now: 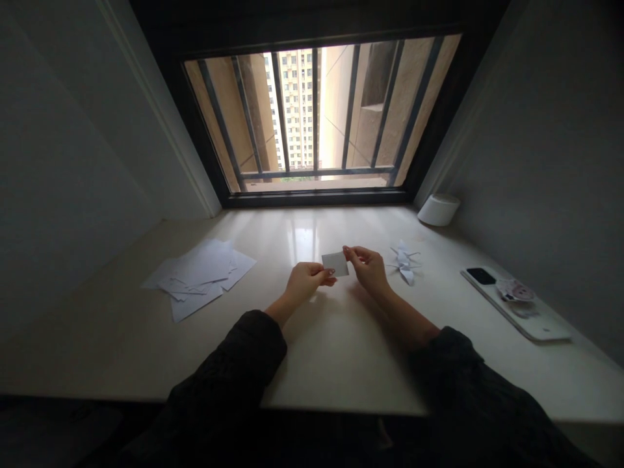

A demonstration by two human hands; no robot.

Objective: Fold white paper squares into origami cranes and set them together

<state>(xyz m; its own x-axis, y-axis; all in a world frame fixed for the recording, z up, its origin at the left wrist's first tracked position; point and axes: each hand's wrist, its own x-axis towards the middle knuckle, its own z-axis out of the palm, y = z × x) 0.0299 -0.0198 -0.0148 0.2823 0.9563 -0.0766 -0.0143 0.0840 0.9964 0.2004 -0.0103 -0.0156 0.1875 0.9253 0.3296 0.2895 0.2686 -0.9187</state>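
A small square of paper [335,263], greyish against the light, is held up over the white sill between my two hands. My left hand [308,279] pinches its lower left part, thumb in front. At the upper right corner, the thumb and fingertips of my right hand [369,268] close on the paper. Just right of that hand lie white folded paper shapes [404,262] with thin pointed legs, placed in a row. Off to the left, a loose pile of white paper sheets [199,273] spreads out, its pieces of differing sizes.
A white phone [517,304] with a cartoon grip lies at the right. Behind it, a white cylindrical object [439,210] stands by the wall. A dark-framed window [316,198] with bars borders the back of the sill [341,364].
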